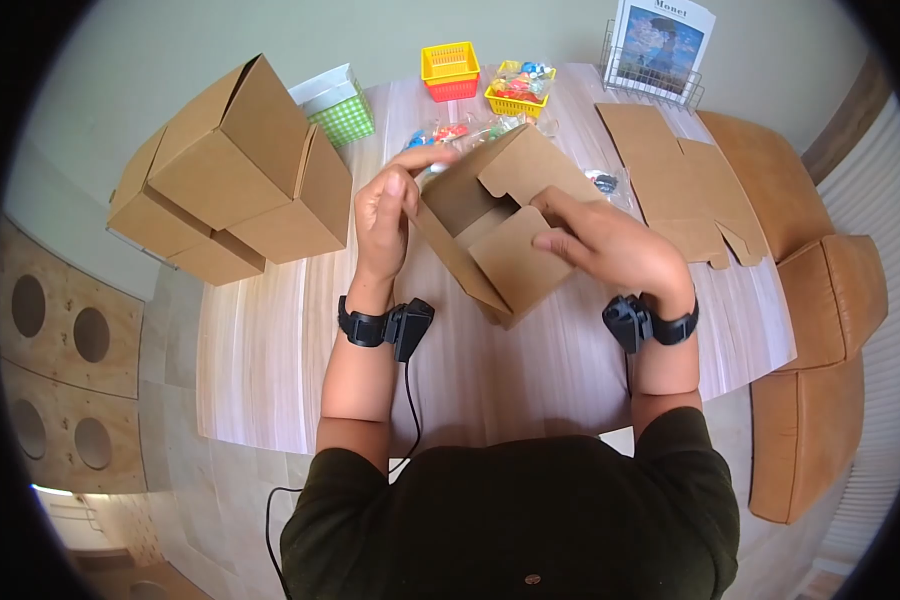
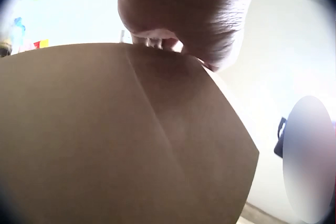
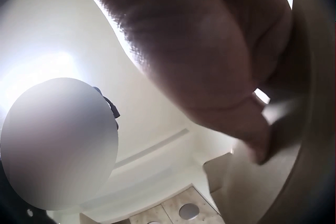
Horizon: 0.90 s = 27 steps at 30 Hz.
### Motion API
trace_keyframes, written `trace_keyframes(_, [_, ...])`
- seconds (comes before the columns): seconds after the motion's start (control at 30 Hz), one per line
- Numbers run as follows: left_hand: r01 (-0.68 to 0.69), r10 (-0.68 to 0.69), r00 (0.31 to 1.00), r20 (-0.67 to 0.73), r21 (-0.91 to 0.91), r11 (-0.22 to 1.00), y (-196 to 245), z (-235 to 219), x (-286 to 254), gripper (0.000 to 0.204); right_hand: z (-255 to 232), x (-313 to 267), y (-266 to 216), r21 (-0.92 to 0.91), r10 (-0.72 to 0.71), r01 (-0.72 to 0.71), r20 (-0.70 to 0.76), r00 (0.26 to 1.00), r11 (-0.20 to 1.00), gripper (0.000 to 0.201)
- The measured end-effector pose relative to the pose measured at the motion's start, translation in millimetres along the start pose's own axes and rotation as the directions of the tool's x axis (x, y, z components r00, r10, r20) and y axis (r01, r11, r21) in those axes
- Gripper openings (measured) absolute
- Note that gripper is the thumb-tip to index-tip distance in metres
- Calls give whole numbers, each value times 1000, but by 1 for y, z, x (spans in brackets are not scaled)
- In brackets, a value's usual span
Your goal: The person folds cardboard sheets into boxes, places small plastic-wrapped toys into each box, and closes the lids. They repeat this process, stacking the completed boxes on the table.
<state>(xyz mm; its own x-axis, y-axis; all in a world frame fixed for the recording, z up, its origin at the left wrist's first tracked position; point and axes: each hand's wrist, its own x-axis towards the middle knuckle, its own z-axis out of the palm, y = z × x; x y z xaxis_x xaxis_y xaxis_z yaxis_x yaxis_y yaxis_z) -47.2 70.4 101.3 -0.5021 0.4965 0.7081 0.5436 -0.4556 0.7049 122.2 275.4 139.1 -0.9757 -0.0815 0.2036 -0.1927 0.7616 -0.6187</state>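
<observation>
A partly folded brown cardboard box [image 1: 525,255] is held tilted above the table, its open side facing up. On its left, my left hand [image 1: 382,215] grips the wall near the top edge, the index finger reaching along it. Up close in the left wrist view, that hand [image 2: 184,14] bends over the edge of a creased cardboard panel [image 2: 105,129]. My right hand [image 1: 615,240] pinches a flap on the right side, thumb on the flap's face and fingers bent into the opening. In the right wrist view the thumb lies against the cardboard [image 3: 283,145].
Folded boxes [image 1: 240,180] stand stacked at the left, beside a green checked box [image 1: 348,115]. Yellow baskets [image 1: 450,65] and bagged small items [image 1: 445,132] lie at the back. Flat cardboard [image 1: 685,185] and a wire rack [image 1: 655,85] are at the right.
</observation>
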Motion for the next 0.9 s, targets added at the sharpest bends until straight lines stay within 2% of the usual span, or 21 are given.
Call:
trace_keyframes(0.07, [36, -30, 989, 145, -39, 999, -3, -1, 0, 54, -1, 6, 7, -32, 76, -77, -25, 997, 997, 39])
trace_keyframes(0.1, [54, -40, 976, 216, -58, 997, -4, 0, 1, 56, 0, 7, 8, -79, 13, -18, -65, 998, 997, 41])
trace_keyframes(0.13, [113, -107, 946, 306, -4, 994, -4, 1, 0, 64, 1, 8, 9, -130, -51, 38, -101, 994, 991, 42])
trace_keyframes(0.17, [93, -115, 937, 330, 81, 992, -3, 2, 1, 67, 3, 9, 11, -184, -116, 91, -130, 985, 979, 44])
trace_keyframes(0.23, [46, -137, 920, 368, 247, 968, 1, 1, 2, 73, 8, 12, 13, -283, -131, 80, -166, 977, 956, 47])
trace_keyframes(0.27, [58, -148, 909, 389, 235, 970, 4, -1, 4, 62, 10, 12, 14, -331, -141, 75, -182, 973, 941, 49])
trace_keyframes(0.37, [264, -371, 907, 196, 422, 867, 19, 12, -1, 46, 11, 15, 16, -396, -228, 111, -262, 938, 912, 46])
trace_keyframes(0.47, [180, -257, 956, 138, 416, 891, 22, 31, -3, 48, 14, 17, 33, -543, -313, 98, -319, 895, 834, 46])
trace_keyframes(0.57, [-13, -182, 944, 276, 581, 814, 13, 28, -4, 36, 8, 19, 47, -396, -122, -41, -379, 917, 917, 42])
trace_keyframes(0.67, [8, -223, 933, 282, 603, 798, 16, 28, -4, 25, -9, 17, 39, -111, -32, -21, -462, 886, 994, 39])
trace_keyframes(0.77, [26, -262, 916, 305, 605, 796, 20, 28, -3, 21, -8, 12, 25, -146, -49, -2, -350, 935, 989, 40])
trace_keyframes(0.87, [-4, -281, 899, 334, 650, 760, 22, 27, -2, 21, 7, 12, 32, -362, -90, -41, -337, 937, 931, 44])
trace_keyframes(0.9, [-8, -283, 898, 336, 656, 755, 22, 27, -2, 20, 8, 13, 33, -329, -62, -56, -338, 939, 943, 45])
